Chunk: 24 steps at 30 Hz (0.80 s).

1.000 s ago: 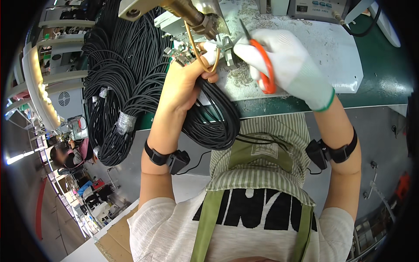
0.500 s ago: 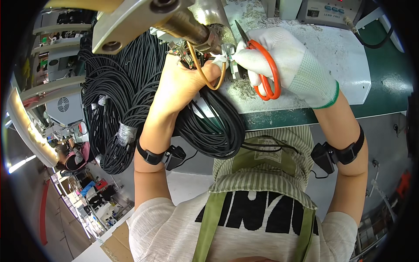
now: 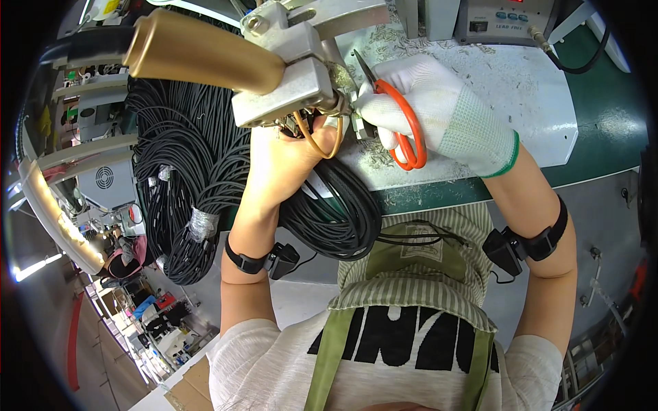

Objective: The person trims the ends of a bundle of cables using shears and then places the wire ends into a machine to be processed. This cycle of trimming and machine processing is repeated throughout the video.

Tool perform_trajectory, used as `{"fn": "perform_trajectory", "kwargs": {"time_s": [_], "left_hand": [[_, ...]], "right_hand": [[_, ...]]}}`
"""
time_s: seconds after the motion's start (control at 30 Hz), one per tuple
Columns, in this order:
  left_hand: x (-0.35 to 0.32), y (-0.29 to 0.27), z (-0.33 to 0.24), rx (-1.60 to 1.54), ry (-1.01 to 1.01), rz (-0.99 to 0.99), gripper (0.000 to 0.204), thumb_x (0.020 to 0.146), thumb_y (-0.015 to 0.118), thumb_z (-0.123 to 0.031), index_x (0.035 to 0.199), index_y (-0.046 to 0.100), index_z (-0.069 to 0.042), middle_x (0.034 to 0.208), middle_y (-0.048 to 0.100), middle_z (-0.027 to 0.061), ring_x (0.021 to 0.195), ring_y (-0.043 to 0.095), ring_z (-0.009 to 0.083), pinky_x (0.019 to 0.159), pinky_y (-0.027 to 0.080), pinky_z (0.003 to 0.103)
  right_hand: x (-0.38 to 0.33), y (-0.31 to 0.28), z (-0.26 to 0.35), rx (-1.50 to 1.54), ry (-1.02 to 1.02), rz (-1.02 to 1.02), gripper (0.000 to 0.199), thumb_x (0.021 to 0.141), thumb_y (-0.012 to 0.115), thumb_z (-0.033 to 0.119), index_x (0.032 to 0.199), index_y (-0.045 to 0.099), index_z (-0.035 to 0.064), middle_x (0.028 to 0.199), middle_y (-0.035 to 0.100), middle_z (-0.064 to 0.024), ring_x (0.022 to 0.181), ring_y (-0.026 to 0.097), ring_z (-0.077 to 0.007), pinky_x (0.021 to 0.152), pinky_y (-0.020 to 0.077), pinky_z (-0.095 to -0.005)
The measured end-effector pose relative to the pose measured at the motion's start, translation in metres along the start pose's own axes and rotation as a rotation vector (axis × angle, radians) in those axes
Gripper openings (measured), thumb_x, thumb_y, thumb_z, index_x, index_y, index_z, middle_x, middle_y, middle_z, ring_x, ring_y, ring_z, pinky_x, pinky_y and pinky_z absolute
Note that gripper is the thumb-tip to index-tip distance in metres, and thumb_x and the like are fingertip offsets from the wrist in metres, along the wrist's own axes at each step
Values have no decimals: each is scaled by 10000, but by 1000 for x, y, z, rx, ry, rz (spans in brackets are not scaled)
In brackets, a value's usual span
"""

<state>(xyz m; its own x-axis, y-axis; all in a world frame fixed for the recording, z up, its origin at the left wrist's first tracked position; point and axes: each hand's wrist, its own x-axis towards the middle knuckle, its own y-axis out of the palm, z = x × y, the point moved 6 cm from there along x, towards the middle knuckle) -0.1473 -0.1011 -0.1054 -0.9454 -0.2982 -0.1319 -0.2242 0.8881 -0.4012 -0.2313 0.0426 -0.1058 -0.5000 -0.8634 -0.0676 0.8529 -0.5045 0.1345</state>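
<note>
My bare left hand (image 3: 282,161) is closed round the end of a loop of black cables (image 3: 339,216) that hangs over the bench edge. Metal parts hide most of its fingers; the thumb wears a white cover. In front of the thumb curves a brown tube (image 3: 319,145). My right hand (image 3: 428,103), in a white glove with a green cuff, carries red-handled scissors (image 3: 411,130) hooked over its fingers, blades pointing up and away. Its fingertips pinch beside a small metal and green fixture (image 3: 361,125); what lies between them is too small to tell.
Over my left hand juts a metal clamp (image 3: 288,89) with a gold-coloured cylinder (image 3: 205,51). Coiled black cables (image 3: 185,157) fill the left side. Small clippings litter the white board (image 3: 507,103) on the green bench (image 3: 610,130). A grey control box (image 3: 504,20) stands at the back.
The view has shifted, bringing the gold-coloured cylinder and clamp further into the picture. My right hand sits slightly further left, my left slightly nearer to me. Both keep their hold.
</note>
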Motion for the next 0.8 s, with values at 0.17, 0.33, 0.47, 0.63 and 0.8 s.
{"fn": "perform_trajectory", "kwargs": {"time_s": [0.17,0.33,0.47,0.63,0.8], "left_hand": [[0,-1,-4,2,46,6,192,725,659,-86,887,598,-4,759,590,-5,678,525,79,633,453,238],[-3,3,-7,-26,-32,55,143,770,642,-88,874,594,-3,745,594,6,661,518,84,625,449,239],[-18,4,-10,-270,5,8,97,814,617,-79,863,585,-1,744,609,19,652,534,92,618,454,241],[-61,5,-12,-583,4,-83,83,854,578,-44,917,558,6,749,621,33,655,557,95,619,467,247],[-94,51,-28,-497,-151,399,156,856,578,-21,999,526,12,741,610,49,666,560,85,640,474,245]], "right_hand": [[-3,-2,-7,104,107,-27,237,821,595,214,735,599,-8,573,569,-52,496,535,-96,461,417,-233],[-5,0,0,16,136,-46,235,836,581,210,729,591,1,575,562,-39,489,527,-91,451,409,-226],[-43,-14,16,-121,135,-195,205,827,593,205,793,592,2,593,563,-52,505,536,-115,475,417,-241],[-116,-32,37,-760,224,-615,231,814,628,206,915,597,0,613,564,-81,525,549,-145,503,420,-264],[-119,16,56,-721,-33,-443,211,816,644,174,895,592,-15,578,546,-44,486,481,-83,466,381,-260]]}}
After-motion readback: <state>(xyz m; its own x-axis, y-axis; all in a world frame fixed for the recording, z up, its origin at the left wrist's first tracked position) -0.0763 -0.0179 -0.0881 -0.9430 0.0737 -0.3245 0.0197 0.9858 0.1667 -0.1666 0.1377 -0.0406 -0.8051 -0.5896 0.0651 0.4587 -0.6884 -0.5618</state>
